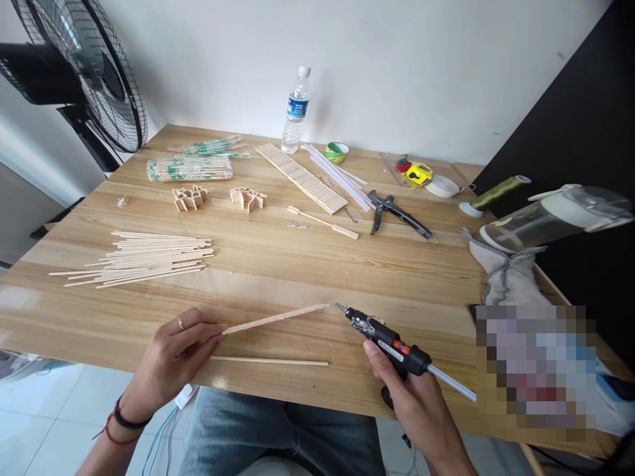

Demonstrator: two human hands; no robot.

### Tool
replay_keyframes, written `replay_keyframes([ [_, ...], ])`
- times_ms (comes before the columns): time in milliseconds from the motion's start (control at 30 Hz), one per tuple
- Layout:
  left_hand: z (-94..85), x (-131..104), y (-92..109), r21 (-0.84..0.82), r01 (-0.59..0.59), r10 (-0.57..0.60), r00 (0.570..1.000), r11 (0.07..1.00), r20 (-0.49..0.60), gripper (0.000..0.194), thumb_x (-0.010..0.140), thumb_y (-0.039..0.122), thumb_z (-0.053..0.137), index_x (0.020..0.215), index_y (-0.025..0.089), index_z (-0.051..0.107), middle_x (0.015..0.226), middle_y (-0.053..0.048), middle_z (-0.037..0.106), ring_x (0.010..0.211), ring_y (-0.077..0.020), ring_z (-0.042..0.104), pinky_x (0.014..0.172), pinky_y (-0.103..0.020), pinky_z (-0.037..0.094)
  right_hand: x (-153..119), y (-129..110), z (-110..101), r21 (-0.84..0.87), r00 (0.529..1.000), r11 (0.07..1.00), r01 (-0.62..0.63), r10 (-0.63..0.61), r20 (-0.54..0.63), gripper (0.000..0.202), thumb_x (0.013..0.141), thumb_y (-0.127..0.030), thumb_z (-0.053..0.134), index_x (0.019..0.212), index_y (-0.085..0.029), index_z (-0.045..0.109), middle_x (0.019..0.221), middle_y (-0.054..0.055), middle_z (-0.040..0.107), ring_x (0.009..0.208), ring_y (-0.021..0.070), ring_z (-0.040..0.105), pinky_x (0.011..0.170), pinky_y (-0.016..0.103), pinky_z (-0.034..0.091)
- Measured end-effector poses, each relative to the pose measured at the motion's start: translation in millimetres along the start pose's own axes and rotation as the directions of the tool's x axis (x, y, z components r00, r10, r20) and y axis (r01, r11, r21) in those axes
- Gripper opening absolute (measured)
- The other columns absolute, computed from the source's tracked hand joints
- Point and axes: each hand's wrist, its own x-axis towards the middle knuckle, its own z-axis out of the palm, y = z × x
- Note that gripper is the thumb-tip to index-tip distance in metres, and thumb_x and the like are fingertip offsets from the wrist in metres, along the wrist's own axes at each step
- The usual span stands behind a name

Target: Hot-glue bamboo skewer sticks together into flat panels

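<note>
Between its thumb and fingers, my left hand (173,350) pinches one end of a thin wooden stick (278,317), which slants up to the right over the table. My right hand (411,396) is wrapped round a black hot glue gun (384,340) with a glue stick coming out of its back. The gun's nozzle points left, close to the stick's far end; I cannot tell whether they touch. A second wooden stick (272,361) lies below, near the table's front edge. Loose sticks (153,258) form a pile to the left.
Star-like wooden pieces (191,197), a slatted wooden strip (302,178) and a double-ended stick piece (322,222) lie farther back. Behind them are wrapped sticks (191,168), a water bottle (296,112), white glue sticks (340,175), black pliers-like cutters (399,215) and a yellow tape measure (419,174). A fan (94,73) stands left.
</note>
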Motion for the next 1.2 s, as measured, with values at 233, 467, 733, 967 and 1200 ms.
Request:
replay_keyframes([
  [233,-0.2,2,0,0.018,0.007,-0.007,1.000,1.000,-0.016,0.017,0.098,0.013,0.064,0.096,0.022,0.078,0.095,-0.004,0.079,0.081,-0.0153,0.075,0.072,-0.022,0.059,40,28,-39,-0.409,0.990,0.908,0.087,-0.124,-0.064,0.039,0.095,-0.065,0.055,0.088,-0.028,0.059,0.086,0.008,0.070,0.085,0.0323,0.072,0.073,0.040,0.052],
  [467,-0.4,0,-1,0.001,0.008,-0.008,1.000,1.000,-0.014,0.017,0.098,0.011,0.064,0.095,0.022,0.078,0.092,-0.002,0.077,0.080,-0.0136,0.074,0.070,-0.020,0.057,48,43,-41,-0.392,0.980,0.900,0.192,-0.157,0.121,0.046,0.093,-0.069,0.059,0.104,-0.025,0.062,0.101,0.009,0.070,0.093,0.0309,0.072,0.081,0.042,0.057],
  [733,-3.0,2,-5,0.032,-0.067,0.066,0.997,0.997,0.042,0.017,0.100,0.009,0.063,0.101,0.021,0.075,0.095,-0.004,0.076,0.082,-0.0148,0.072,0.072,-0.023,0.056,22,35,-51,-0.403,0.954,0.865,0.300,-0.267,0.135,0.041,0.098,-0.059,0.060,0.121,-0.026,0.067,0.117,0.010,0.069,0.107,0.0318,0.072,0.094,0.046,0.058],
  [967,-23.3,-1,-22,0.128,-0.192,0.167,0.968,0.973,0.185,0.021,0.102,0.009,0.061,0.115,0.022,0.071,0.108,-0.007,0.077,0.092,-0.0190,0.070,0.077,-0.030,0.054,-5,-12,7,-0.185,0.804,0.812,0.553,-0.461,0.376,0.010,0.105,-0.027,0.061,0.108,-0.026,0.071,0.107,0.007,0.073,0.097,0.0243,0.073,0.085,0.037,0.059],
  [1200,-31.8,-2,-28,0.158,-0.282,0.232,0.933,0.946,0.275,0.020,0.102,0.005,0.059,0.114,0.018,0.069,0.122,-0.011,0.074,0.098,-0.0208,0.071,0.080,-0.032,0.056,-4,-11,28,-0.107,0.785,0.801,0.589,-0.535,0.313,0.020,0.106,-0.011,0.056,0.094,-0.023,0.066,0.091,0.004,0.070,0.084,0.0204,0.068,0.078,0.035,0.052],
])
